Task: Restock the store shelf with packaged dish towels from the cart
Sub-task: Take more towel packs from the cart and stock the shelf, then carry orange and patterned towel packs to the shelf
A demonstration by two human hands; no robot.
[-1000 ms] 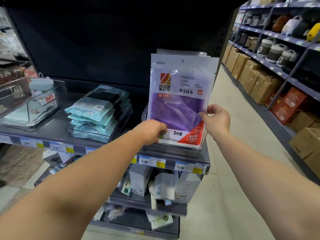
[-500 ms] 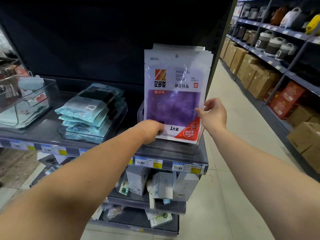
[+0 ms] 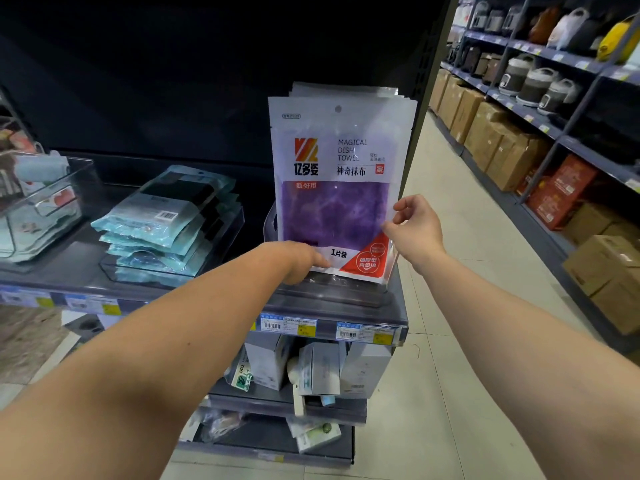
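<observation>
Left hand [image 3: 300, 259]: fingers curled under the lower left corner of the dish towel packs [image 3: 341, 188], gripping them.
Right hand [image 3: 414, 230]: fingertips loosely bent, touching the packs' right edge; whether they pinch it, I cannot tell.
Dish towel packs: upright stack, purple front, standing in a clear bin [image 3: 332, 292] at the shelf's [image 3: 398, 320] right front corner.
Teal packs [image 3: 166, 220]: stacked in a clear tray just left.

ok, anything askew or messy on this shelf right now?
Mostly tidy. The purple dish towel packs stand upright in the clear plastic bin, with the rear packs fanned slightly off to the right. The teal packets in the neighbouring tray sit in a slumped, uneven pile. The white boxes on the lower shelf lean haphazardly. Nothing looks spilled or damaged.
</observation>
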